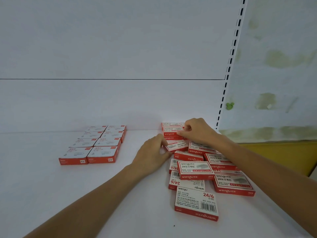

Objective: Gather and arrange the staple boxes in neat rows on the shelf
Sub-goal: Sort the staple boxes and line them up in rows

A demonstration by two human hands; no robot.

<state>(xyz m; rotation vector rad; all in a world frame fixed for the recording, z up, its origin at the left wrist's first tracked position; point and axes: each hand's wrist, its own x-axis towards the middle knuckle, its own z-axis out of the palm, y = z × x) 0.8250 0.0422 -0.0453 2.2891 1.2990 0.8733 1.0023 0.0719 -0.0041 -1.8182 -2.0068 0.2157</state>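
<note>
staple boxes [195, 169] are pinched by left hand [152, 153] and right hand [199, 131].

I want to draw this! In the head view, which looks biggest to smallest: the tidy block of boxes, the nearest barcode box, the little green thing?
1. tidy block of boxes
2. barcode box, helped by being nearest the camera
3. green thing, farther back, so its real size is unsure
</note>
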